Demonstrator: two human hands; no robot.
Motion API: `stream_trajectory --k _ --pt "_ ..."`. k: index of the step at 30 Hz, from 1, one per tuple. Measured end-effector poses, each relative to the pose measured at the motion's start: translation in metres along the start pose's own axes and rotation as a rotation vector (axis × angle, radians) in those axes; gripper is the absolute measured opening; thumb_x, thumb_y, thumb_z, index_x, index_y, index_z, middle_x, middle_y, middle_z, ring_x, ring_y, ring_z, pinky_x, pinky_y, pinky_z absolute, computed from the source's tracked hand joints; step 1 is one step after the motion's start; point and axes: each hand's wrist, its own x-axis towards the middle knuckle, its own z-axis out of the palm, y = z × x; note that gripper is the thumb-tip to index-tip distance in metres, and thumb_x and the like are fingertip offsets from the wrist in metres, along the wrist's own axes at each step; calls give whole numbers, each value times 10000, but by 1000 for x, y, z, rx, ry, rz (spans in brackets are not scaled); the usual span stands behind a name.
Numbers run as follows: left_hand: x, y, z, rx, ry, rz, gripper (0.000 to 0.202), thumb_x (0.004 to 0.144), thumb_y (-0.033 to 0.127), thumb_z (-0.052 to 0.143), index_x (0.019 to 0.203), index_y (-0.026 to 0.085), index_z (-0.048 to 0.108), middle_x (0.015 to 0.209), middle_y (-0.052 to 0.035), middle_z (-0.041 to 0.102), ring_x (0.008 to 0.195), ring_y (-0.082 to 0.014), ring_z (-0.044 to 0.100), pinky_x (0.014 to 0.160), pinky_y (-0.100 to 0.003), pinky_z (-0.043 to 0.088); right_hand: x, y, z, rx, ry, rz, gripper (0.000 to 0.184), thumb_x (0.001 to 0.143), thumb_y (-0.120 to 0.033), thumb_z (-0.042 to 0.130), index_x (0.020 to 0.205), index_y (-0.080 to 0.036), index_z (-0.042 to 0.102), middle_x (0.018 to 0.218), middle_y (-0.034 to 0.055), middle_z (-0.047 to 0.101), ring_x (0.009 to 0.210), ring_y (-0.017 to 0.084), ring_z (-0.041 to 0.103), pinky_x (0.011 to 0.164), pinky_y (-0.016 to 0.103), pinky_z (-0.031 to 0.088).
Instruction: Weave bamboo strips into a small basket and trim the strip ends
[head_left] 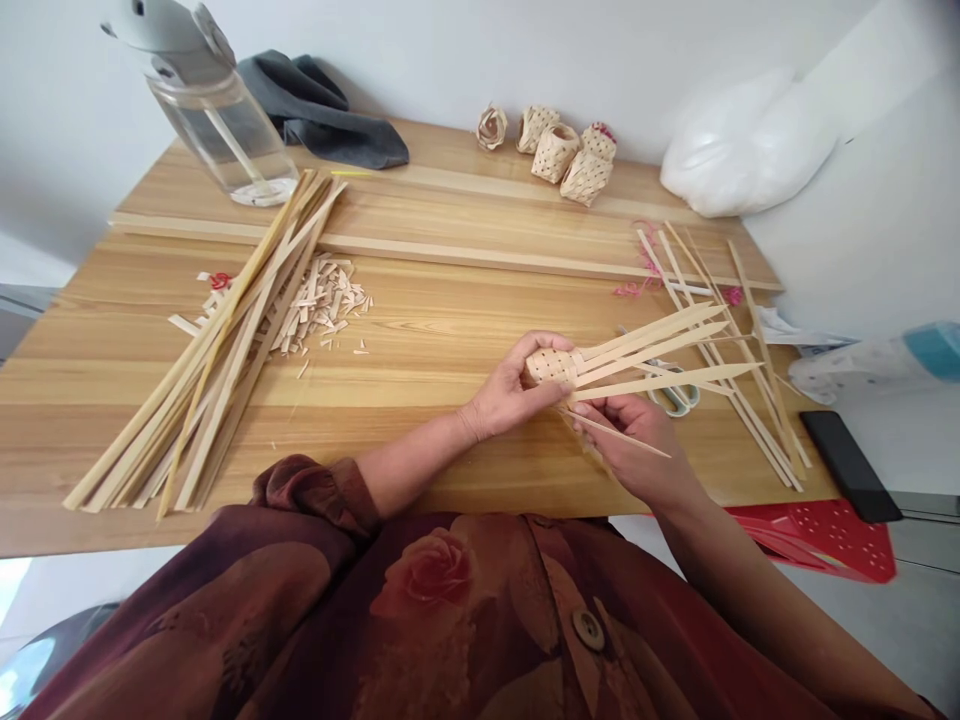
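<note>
on the wooden worktop (420, 340), far left, a water bottle (217, 120) stands by a grey cloth (322, 110). below them a long bundle of bamboo strips (217, 350) lies across a scatter of shavings (322, 305). five small woven pieces (555, 150) sit near the back edge. front centre, the left hand (510, 390) has a closed grip around a small woven tube (549, 366), its long strips fanning out to the right. the right hand (630, 445) is closed in a pinch under the tube, on a thin strip (615, 433). just beyond it, scissors (675, 398) lie partly under the strips. further right: a white bag (742, 145) at the back, a loose pile of strips (750, 380), and a phone (847, 465) at the worktop's edge.
</note>
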Motion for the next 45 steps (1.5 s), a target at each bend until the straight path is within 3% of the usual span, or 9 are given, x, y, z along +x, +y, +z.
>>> stream_trajectory --k 3,9,13,18,23,27,34,41,45 --pt "0 -2 0 -19 15 -40 455 833 348 747 1202 202 525 998 -26 592 829 -126 522 788 -272 443 1 -1 -1 -23 -19 -1 307 815 -478 769 765 -183 698 657 22 657 578 131 509 550 276 398" --pt "0 -1 1 8 51 -11 411 833 325 716 1182 198 540 1101 -53 617 875 -132 545 807 -271 450 -1 1 6 -163 98 -46 245 809 -415 760 732 -205 661 621 -4 616 578 139 506 552 281 395" --pt "0 0 3 70 54 22 389 837 324 697 1173 192 551 1131 -69 620 902 -148 558 818 -281 457 -1 5 9 -190 102 -77 234 872 -402 690 742 -217 633 640 -6 604 590 147 511 572 292 407" --pt "0 -4 2 33 55 -52 412 831 322 696 1185 196 528 1037 -36 606 848 -133 540 780 -266 458 5 -6 5 -193 42 -126 224 887 -391 683 760 -219 617 656 -16 582 590 136 485 567 283 394" --pt "3 -6 -3 -17 61 -73 451 836 344 712 1216 200 516 1083 -42 616 872 -128 551 820 -267 462 7 -12 -2 -127 -57 -19 274 863 -470 741 806 -207 685 651 -2 625 573 138 521 551 281 419" --pt "2 -4 -3 -23 32 -73 481 820 323 717 1231 196 502 1120 -51 611 872 -126 551 823 -272 465 7 -10 2 -24 -4 20 330 775 -488 805 736 -198 651 573 -17 585 508 119 471 502 272 383" --pt "2 -1 -1 60 32 -62 453 800 275 692 1207 204 505 1118 -52 607 863 -130 543 809 -275 471 8 -9 11 -57 104 7 282 725 -416 798 682 -205 616 572 -32 540 518 105 410 495 264 339" --pt "0 -7 1 78 38 -29 457 822 297 713 1221 198 513 1129 -59 607 853 -126 549 814 -273 476 13 -16 12 -90 99 -63 234 733 -360 769 636 -215 614 538 -21 561 512 125 463 482 270 373" --pt "3 -13 -6 36 16 -21 486 852 383 720 1256 204 517 1144 -63 627 901 -144 593 862 -297 492 19 -18 4 -92 18 24 248 779 -408 774 700 -201 663 530 -18 586 461 122 501 440 261 392"
